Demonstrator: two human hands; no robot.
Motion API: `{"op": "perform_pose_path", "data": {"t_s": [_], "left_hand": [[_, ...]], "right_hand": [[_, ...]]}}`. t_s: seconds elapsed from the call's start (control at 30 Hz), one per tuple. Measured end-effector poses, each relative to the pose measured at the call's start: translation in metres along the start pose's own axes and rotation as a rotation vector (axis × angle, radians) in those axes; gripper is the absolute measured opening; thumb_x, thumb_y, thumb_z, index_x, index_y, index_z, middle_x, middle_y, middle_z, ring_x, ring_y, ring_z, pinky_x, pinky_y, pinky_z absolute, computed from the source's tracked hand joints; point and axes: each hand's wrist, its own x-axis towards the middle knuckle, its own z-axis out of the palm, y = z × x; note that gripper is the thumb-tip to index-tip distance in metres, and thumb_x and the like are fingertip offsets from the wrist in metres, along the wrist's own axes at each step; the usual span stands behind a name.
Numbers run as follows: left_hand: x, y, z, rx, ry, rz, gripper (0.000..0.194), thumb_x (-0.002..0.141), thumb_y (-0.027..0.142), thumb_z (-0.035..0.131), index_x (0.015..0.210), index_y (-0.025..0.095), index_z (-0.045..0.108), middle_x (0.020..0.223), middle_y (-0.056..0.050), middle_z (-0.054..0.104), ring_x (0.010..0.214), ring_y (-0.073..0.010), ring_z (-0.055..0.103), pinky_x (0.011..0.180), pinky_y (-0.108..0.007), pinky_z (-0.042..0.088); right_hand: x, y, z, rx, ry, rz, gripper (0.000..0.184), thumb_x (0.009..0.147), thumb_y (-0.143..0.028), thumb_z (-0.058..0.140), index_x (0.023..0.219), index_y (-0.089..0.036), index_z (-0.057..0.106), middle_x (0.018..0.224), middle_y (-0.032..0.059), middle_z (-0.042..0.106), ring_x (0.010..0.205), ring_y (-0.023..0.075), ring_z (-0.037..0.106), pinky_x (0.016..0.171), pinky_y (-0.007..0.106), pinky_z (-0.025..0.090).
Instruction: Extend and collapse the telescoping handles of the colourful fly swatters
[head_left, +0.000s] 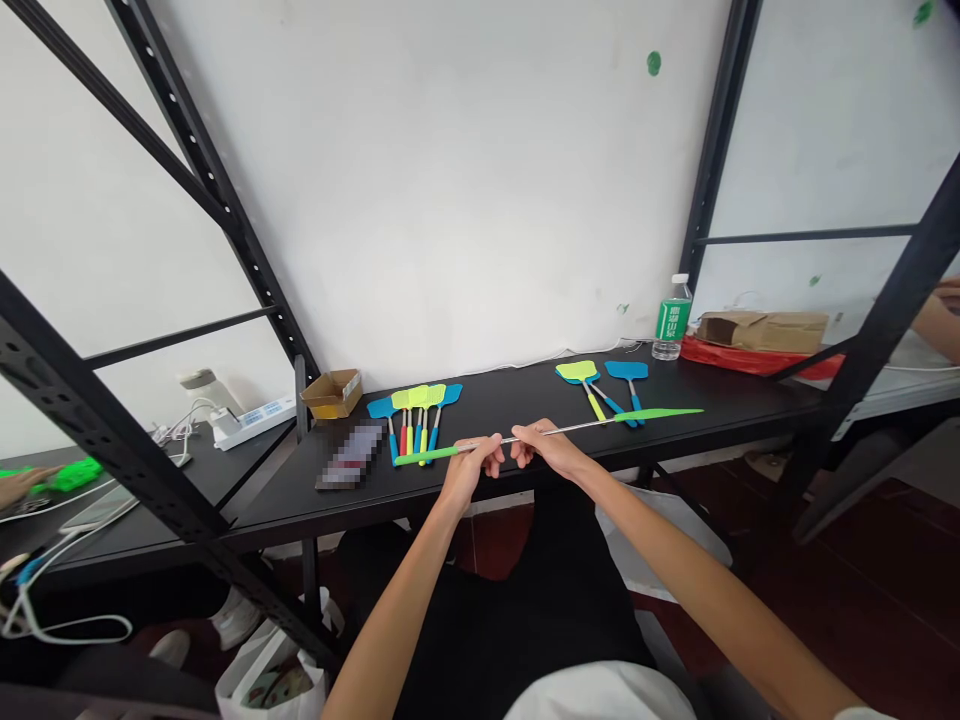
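Both my hands hold one green fly swatter [660, 413] level over the front edge of the black table [517, 400]. My left hand [472, 468] pinches its thin metal rod close to the green handle, which points left. My right hand [546, 447] pinches the rod a little further right; the green head sticks out to the right. On the table behind lie a bunch of several swatters [417, 408] with yellow and blue heads, and a pair of swatters [607, 378], one yellow and one blue.
A small open cardboard box [332, 392], a blurred flat object [351, 456], a water bottle [672, 318], and a cardboard box on red packaging [761, 335] sit on the table. Black shelf struts [112, 440] cross left and right. Another person's hand [21, 484] holds something green far left.
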Motion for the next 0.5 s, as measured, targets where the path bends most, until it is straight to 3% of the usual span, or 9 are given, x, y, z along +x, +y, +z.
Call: {"op": "perform_pose_path", "data": {"t_s": [0.2,0.5], "left_hand": [[-0.0002,-0.0021,0.0001,-0.009,0.01,-0.004,0.047,0.087,0.05,0.061,0.056,0.015,0.058,0.041,0.002,0.047,0.04,-0.0091,0.042,0.047,-0.025,0.027],[-0.0005,-0.0041,-0.0008,-0.016,0.01,0.028,0.047,0.088,0.05,0.06,0.057,0.016,0.058,0.04,0.003,0.045,0.039,-0.0085,0.041,0.045,-0.024,0.025]], "right_hand": [[-0.0011,0.0004,-0.0017,-0.029,-0.037,-0.03,0.049,0.09,-0.053,0.058,0.074,-0.01,0.075,0.062,0.0081,0.07,0.058,0.0139,0.06,0.06,0.027,0.043],[-0.0016,0.0028,-0.0039,-0.053,-0.052,-0.067,0.042,0.091,-0.049,0.06,0.077,-0.013,0.078,0.066,0.0078,0.073,0.061,0.0149,0.062,0.059,0.026,0.043]]}}
